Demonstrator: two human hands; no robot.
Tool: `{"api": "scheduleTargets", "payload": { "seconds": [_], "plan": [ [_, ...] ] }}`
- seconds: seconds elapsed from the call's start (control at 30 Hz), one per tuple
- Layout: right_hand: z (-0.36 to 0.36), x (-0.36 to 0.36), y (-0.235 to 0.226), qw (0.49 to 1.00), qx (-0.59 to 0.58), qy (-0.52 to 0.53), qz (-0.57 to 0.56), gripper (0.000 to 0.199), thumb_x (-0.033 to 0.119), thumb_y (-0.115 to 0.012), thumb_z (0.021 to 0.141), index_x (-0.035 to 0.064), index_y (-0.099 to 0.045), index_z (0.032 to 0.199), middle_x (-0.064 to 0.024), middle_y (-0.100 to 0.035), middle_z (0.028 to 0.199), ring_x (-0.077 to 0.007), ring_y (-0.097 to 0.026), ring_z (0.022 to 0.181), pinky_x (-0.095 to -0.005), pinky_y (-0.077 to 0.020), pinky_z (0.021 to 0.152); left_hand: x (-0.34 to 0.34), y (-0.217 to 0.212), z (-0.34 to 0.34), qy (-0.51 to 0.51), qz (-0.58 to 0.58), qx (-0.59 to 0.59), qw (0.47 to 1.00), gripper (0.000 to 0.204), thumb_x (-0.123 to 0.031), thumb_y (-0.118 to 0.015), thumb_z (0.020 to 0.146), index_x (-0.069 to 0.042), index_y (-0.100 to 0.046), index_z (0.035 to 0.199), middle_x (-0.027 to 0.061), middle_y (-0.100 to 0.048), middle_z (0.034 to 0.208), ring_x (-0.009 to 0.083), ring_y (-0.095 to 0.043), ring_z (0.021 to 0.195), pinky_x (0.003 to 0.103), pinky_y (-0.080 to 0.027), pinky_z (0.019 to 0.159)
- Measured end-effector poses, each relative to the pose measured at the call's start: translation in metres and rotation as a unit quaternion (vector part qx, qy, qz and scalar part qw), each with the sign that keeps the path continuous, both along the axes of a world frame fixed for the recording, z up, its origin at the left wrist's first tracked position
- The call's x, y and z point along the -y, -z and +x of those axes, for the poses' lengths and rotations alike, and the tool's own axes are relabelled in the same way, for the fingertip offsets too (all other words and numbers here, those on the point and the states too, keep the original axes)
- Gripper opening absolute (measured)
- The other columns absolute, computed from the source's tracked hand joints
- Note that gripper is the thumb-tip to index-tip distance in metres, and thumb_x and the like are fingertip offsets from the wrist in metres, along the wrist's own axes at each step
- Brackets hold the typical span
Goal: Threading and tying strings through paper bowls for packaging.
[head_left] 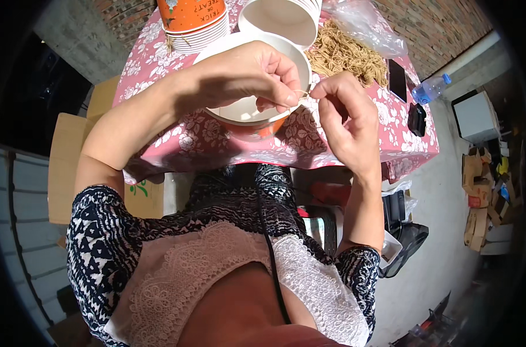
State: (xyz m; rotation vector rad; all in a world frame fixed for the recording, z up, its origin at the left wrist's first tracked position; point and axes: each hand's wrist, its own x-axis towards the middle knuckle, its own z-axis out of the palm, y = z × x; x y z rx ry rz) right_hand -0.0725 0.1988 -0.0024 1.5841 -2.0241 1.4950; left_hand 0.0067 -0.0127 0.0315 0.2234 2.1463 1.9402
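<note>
Twine (301,92) above bucket (260,130)
Left hand (263,75) arches, pinching it; right hand (352,113) curls, its grip we cannot tell.

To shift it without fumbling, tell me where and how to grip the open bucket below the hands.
Probably best to pinch the open bucket by its near rim, coming from the person's side: thumb inside, fingers against the orange outer wall. Its mouth faces up and that near edge is exposed, while stacked buckets stand behind its far side.
</note>
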Motion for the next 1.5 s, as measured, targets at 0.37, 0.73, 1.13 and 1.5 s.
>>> {"api": "scheduleTargets", "payload": {
  "seconds": [0.37,0.73,1.13,1.5],
  "plan": [
    [0.012,-0.004,-0.001,0.992,-0.104,0.070,-0.001,0.021,0.004,-0.069,0.072,0.0002,-0.066,0.092,-0.0193,-0.056,0.102,-0.0299,-0.059,0.084,-0.0388,-0.0499,0.073,-0.001,-0.001,0.000,0.013,0.005,0.005,1.000,0.015,-0.013,-0.070,0.081,0.000,-0.063,0.081,0.0021,-0.061,0.069,0.0067,-0.053,0.059,0.021,-0.042,0.057],
    [0.019,0.010,0.008,0.994,-0.080,0.059,-0.041,0.012,-0.005,-0.068,0.078,-0.0010,-0.062,0.087,-0.0162,-0.055,0.094,-0.0297,-0.059,0.082,-0.0366,-0.0491,0.072,-0.004,-0.002,0.001,-0.014,0.012,0.027,0.999,0.012,-0.008,-0.069,0.084,0.002,-0.062,0.082,0.0038,-0.062,0.070,0.0068,-0.053,0.060,0.021,-0.043,0.057],
    [0.020,0.010,0.019,0.990,-0.101,0.064,-0.072,0.012,-0.003,-0.069,0.079,-0.0005,-0.068,0.090,-0.0142,-0.056,0.089,-0.0258,-0.059,0.076,-0.0355,-0.0487,0.066,-0.006,-0.002,0.005,-0.064,-0.058,-0.010,0.996,0.008,-0.005,-0.068,0.082,-0.003,-0.061,0.081,0.0003,-0.062,0.073,0.0046,-0.054,0.063,0.020,-0.043,0.059],
    [0.010,0.020,0.027,0.991,-0.068,0.099,-0.053,0.019,0.000,-0.066,0.082,0.0008,-0.069,0.101,-0.0148,-0.065,0.100,-0.0318,-0.063,0.089,-0.0398,-0.0507,0.078,-0.024,-0.001,0.017,-0.123,-0.167,-0.034,0.978,0.006,-0.005,-0.057,0.091,-0.001,-0.056,0.095,-0.0034,-0.049,0.069,0.0029,-0.050,0.063,0.021,-0.042,0.054]
  ]
}}
